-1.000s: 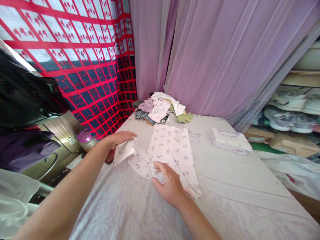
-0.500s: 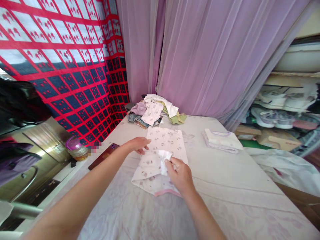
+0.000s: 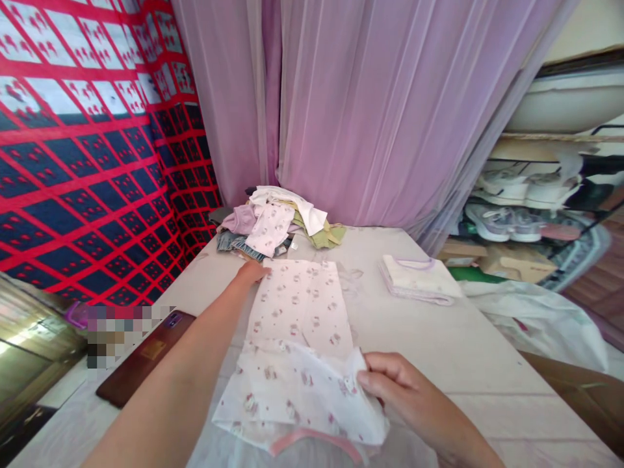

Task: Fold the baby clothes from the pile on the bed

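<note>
A child's shirt (image 3: 297,312), pale with small printed figures and a pink-trimmed neckline, lies lengthwise on the bed. Its neckline is at the near end, where the cloth is raised and loosely rumpled. My right hand (image 3: 397,383) pinches the shirt's right edge near that end, thumb on top. At the far left corner my left hand (image 3: 252,272) has its fingers closed on the hem; the fingertips are partly hidden. Beyond that hand is a heap of clothes (image 3: 275,224) in white, lilac, green and denim, with a matching printed piece on top.
A folded white garment with lilac trim (image 3: 422,278) lies to the right on the bed (image 3: 468,364). On the left edge rests a dark red phone (image 3: 146,354). Purple curtains (image 3: 370,110) hang behind. Shelves with shoes (image 3: 507,218) and a white plastic bag (image 3: 541,318) stand at right.
My left hand has moved to the shirt's far left corner. My right hand has let go of the bunched white bit mid-shirt and shifted to the right edge. The view has turned right.
</note>
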`<action>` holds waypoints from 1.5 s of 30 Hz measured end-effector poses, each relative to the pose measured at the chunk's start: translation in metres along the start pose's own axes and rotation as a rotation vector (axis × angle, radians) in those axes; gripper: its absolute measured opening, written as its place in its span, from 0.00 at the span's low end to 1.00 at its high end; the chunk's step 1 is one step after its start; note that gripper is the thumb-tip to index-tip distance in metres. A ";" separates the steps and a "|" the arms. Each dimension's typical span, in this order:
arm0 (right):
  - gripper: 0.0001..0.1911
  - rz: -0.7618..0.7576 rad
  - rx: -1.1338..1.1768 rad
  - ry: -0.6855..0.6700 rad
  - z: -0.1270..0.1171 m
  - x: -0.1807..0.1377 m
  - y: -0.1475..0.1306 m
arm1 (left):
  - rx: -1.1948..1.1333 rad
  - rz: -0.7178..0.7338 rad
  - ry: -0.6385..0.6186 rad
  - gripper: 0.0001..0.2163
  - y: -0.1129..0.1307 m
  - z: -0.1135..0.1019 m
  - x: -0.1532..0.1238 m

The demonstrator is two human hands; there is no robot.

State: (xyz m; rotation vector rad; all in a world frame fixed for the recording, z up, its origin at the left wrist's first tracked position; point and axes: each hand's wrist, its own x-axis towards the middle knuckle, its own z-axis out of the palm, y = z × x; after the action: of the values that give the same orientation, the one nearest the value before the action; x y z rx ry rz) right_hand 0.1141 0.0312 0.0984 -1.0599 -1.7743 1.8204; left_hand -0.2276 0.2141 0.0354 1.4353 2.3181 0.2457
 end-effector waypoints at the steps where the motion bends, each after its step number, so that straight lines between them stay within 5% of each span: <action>1: 0.20 0.004 0.012 -0.023 -0.002 -0.001 0.000 | -0.008 0.002 0.003 0.10 0.002 0.002 0.003; 13: 0.19 -0.073 0.290 -0.206 -0.016 -0.018 0.012 | -0.010 0.157 0.104 0.11 0.057 0.025 -0.012; 24: 0.17 -0.111 0.364 -0.087 -0.026 -0.008 0.033 | -0.142 0.165 0.059 0.13 0.057 0.037 -0.017; 29: 0.17 -0.100 0.349 -0.052 -0.028 -0.002 0.035 | -0.187 0.385 0.108 0.11 0.032 0.040 -0.068; 35: 0.17 -0.083 0.370 0.046 -0.027 0.001 0.032 | -0.298 0.720 0.036 0.07 -0.036 0.048 -0.160; 39: 0.12 -0.153 0.494 0.271 -0.028 0.006 0.030 | -0.358 0.815 0.010 0.10 -0.068 0.054 -0.195; 45: 0.03 -0.229 0.787 0.598 -0.040 0.015 0.039 | -0.126 0.795 0.000 0.16 -0.077 0.064 -0.218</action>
State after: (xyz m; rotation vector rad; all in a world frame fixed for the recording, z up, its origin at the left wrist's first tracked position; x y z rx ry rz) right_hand 0.1426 0.0647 0.0605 -0.8803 -0.6929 1.5919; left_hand -0.1785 -0.0181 0.0033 2.2048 1.5780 0.5907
